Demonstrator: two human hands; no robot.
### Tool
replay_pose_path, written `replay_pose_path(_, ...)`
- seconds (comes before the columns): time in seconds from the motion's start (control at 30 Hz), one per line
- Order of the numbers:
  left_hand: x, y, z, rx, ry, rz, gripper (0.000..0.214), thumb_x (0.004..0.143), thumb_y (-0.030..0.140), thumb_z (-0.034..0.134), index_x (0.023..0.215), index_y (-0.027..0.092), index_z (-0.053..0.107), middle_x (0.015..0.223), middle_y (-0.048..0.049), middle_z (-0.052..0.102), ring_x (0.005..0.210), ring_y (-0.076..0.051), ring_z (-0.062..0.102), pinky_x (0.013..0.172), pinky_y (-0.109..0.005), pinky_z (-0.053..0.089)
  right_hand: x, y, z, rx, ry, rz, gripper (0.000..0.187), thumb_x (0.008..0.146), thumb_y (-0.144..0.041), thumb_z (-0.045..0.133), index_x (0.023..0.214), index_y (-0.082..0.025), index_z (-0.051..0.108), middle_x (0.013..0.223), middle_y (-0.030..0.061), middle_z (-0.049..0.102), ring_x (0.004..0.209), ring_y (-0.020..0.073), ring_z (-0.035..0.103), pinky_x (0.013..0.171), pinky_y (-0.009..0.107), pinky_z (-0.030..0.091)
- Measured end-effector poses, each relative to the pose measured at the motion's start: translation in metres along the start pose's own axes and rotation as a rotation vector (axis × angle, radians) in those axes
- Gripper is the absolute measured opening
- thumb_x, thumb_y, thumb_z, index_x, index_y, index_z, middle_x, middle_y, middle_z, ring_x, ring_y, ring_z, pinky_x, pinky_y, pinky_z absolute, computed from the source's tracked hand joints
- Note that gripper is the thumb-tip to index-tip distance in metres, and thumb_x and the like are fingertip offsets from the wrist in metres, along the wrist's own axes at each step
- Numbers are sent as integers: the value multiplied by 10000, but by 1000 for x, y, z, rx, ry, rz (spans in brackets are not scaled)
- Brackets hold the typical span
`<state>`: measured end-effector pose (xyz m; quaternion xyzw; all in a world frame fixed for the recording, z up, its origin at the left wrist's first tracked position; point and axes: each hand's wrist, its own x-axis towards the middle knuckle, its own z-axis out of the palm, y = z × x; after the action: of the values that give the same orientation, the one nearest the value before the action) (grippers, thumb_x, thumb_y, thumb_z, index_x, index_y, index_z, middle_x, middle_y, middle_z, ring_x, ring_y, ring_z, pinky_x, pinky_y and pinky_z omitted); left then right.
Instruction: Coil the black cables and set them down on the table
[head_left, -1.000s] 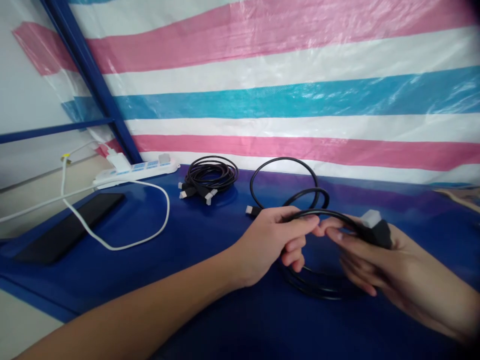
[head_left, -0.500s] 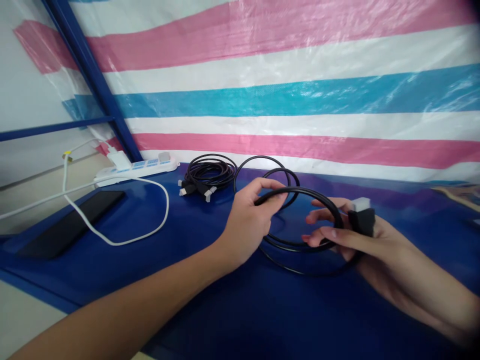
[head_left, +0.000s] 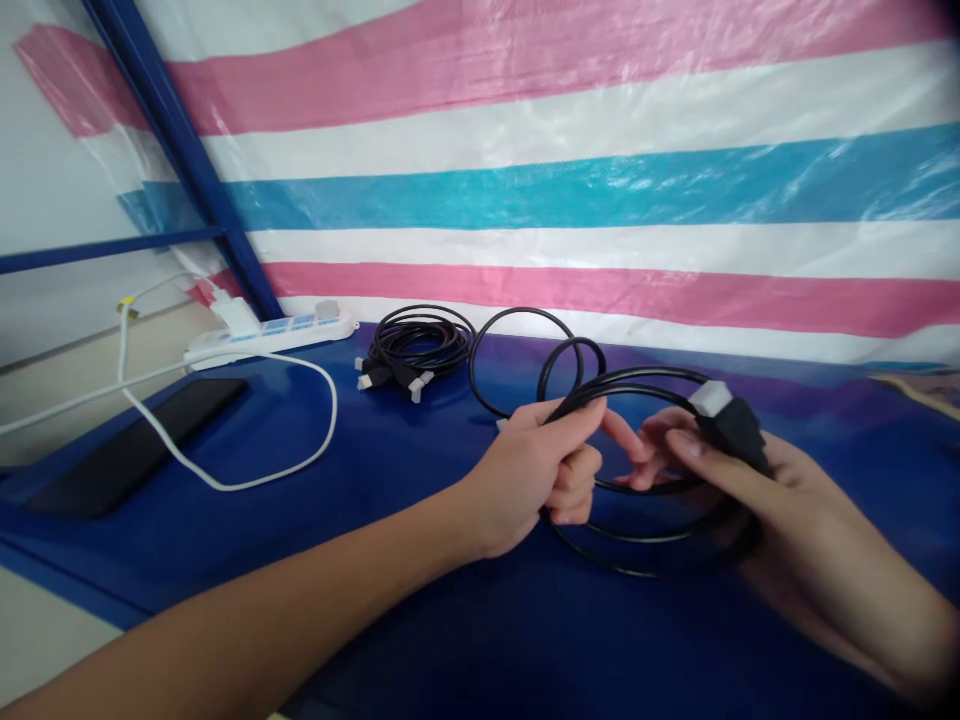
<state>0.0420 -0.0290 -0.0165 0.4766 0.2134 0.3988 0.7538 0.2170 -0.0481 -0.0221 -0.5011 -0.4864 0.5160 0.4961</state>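
Observation:
A black cable point(head_left: 525, 330) lies partly looped on the blue table point(head_left: 375, 520), and both my hands hold it above the surface. My left hand point(head_left: 536, 470) pinches a strand between thumb and fingers. My right hand point(head_left: 720, 470) grips several loops together with the cable's black plug point(head_left: 731, 425), whose white cap points up and left. The cable's free loops trail back toward the striped sheet.
A second black cable coil point(head_left: 416, 350) with white-capped plugs rests behind my left hand. A white power strip point(head_left: 270, 335) sits at the back left, its white cord point(head_left: 247, 480) curving over the table. A black phone point(head_left: 131, 445) lies at the left edge. A blue metal frame point(head_left: 187, 160) rises at the left.
My left hand came down and right to meet my right hand, pinching the cable. The loops in my right hand shifted, and the free loops behind have moved.

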Motion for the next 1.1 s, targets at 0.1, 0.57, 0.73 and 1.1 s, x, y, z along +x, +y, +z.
replay_pose_path(0.1,0,6,-2,121,127,8,260,898,341,464,723,166,543,434,104,204,358,-26,141,357,-160,162,1,3,-1,-205,83,-140,330,685,-501,725,895,-253,668,777,15,690,786,190,642,710,249,489)
replay_pose_path(0.57,-3,7,-4,612,269,166,142,824,329,536,861,198,579,570,62,431,433,-38,340,416,-183,267,-4,0,1,-597,-39,-205,398,750,-585,620,922,-227,655,615,23,647,553,189,601,547,305,478)
replay_pose_path(0.73,-8,1,-3,911,276,350,179,861,271,478,995,199,573,682,29,574,560,-87,499,545,-218,391,-1,5,6,-205,-196,-8,475,720,-596,645,498,-202,500,338,-44,361,334,106,381,384,250,345)
replay_pose_path(1.1,0,-2,-19,723,289,491,696,712,251,688,1324,250,355,1177,-94,561,928,-202,598,796,-376,486,1,-3,4,15,-44,37,307,672,-471,745,687,-189,622,411,-90,271,341,58,268,338,189,266)
